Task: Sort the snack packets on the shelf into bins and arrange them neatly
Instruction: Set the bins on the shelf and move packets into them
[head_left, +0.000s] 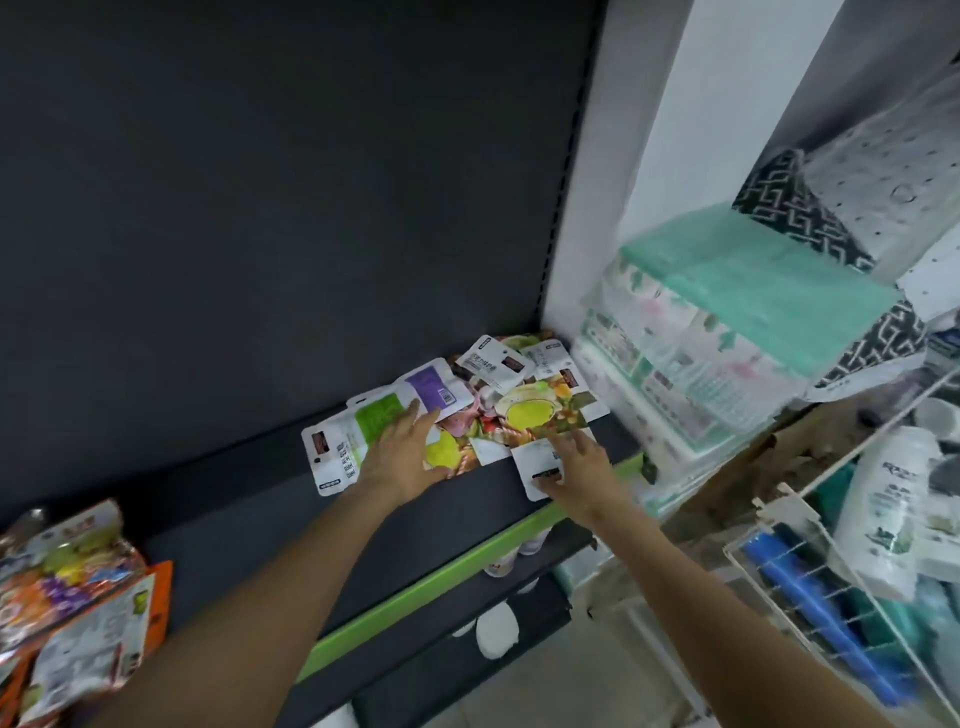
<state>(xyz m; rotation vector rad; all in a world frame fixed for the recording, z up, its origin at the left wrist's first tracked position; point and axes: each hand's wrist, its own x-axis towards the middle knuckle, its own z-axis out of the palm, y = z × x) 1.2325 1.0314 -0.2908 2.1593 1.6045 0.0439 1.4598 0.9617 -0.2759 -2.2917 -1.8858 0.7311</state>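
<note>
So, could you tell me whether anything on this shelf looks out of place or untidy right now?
Yes. The snack packets at the shelf's right end lie in a loose overlapping heap, tilted every which way, some face down. One white packet under the right hand juts over the green front edge. No bin is visible.

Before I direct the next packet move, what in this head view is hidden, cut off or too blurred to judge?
- Packets under the left hand: covered by palm and fingers.
- White packet: right hand hides its near end; grip unclear.
- Packet print: too blurred to read.
- Second packet pile: cut off by left edge.
- Bins: none identifiable.
- Lower shelf items: mostly hidden by the shelf.
</note>
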